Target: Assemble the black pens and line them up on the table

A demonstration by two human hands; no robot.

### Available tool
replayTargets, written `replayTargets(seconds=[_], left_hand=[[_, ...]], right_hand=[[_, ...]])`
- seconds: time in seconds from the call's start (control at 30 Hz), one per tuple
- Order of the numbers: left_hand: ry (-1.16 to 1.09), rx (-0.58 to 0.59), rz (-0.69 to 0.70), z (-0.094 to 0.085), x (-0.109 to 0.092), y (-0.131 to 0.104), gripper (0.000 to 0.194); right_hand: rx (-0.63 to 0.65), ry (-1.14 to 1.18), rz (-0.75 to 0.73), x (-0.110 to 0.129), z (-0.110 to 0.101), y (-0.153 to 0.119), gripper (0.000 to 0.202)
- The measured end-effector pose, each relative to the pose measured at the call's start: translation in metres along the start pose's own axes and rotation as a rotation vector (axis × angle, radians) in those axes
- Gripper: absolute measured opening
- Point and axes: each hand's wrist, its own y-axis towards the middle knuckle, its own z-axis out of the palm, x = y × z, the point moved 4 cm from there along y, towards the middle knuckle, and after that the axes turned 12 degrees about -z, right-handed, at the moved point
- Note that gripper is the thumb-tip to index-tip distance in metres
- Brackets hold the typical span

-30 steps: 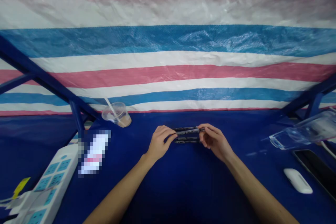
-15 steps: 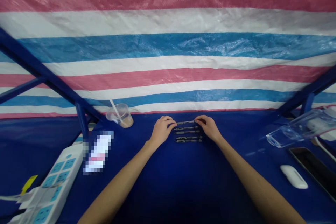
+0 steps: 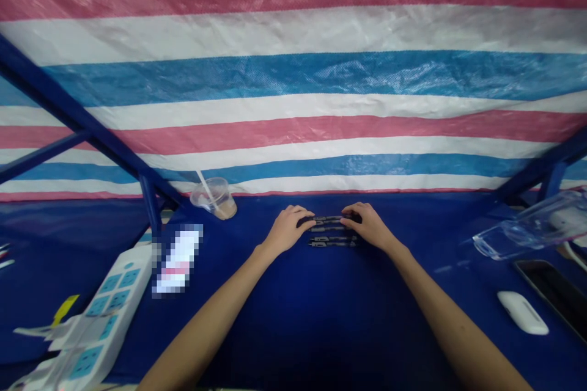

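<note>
Several dark pens lie side by side in a row on the blue tabletop, each running left to right. My left hand point(image 3: 288, 226) is at the left ends of the far pens, its thumb and forefinger curved against the tips. At the opposite ends, my right hand point(image 3: 367, 224) has its thumb and forefinger on the farthest pen point(image 3: 326, 218). That pen lies close against the one in front of it. A small gap separates these far pens from the nearer pens point(image 3: 332, 244), which neither hand touches.
On the left are a plastic cup with a straw point(image 3: 224, 206), a blurred-out phone-like object point(image 3: 178, 259) and a white power strip point(image 3: 110, 305) with plugs. To the right lie a clear plastic container point(image 3: 513, 232), a white earbud case point(image 3: 523, 313) and a dark phone point(image 3: 550, 287). Striped sheeting point(image 3: 321, 128) hangs behind.
The farthest pen has come down and toward me, up against the row. Both hands moved with it, keeping at its two ends. The view has shifted slightly.
</note>
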Motion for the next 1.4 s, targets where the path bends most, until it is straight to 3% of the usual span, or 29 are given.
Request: replayTargets(seconds=[0.2,0.53,0.73,0.8,1.07,1.2,1.4], left_hand=[[-0.012,0.062,0.044,0.000,0.002,-0.003,0.035],[-0.048,0.059,0.031,0.004,0.001,-0.006,0.029],[-0.113,0.027,0.054,-0.006,0.003,-0.010,0.035],[-0.120,0.004,0.064,-0.012,-0.002,-0.014,0.034],[-0.070,-0.098,0.224,-0.012,-0.019,-0.034,0.026],[-0.061,-0.091,0.315,-0.009,-0.020,-0.042,0.015],[-0.058,-0.057,0.342,-0.005,-0.030,-0.045,0.007]], right_hand=[[0.083,-0.030,-0.062,0.009,0.004,-0.005,0.026],[0.025,-0.041,-0.087,0.006,0.006,-0.008,0.026],[-0.093,-0.111,-0.190,0.032,-0.014,-0.014,0.026],[-0.054,-0.133,-0.233,0.045,-0.015,-0.020,0.021],[0.070,-0.264,-0.361,0.066,0.010,-0.037,0.015],[0.052,-0.284,-0.376,0.068,0.017,-0.037,0.018],[0.074,-0.331,-0.382,0.072,0.023,-0.038,0.018]])
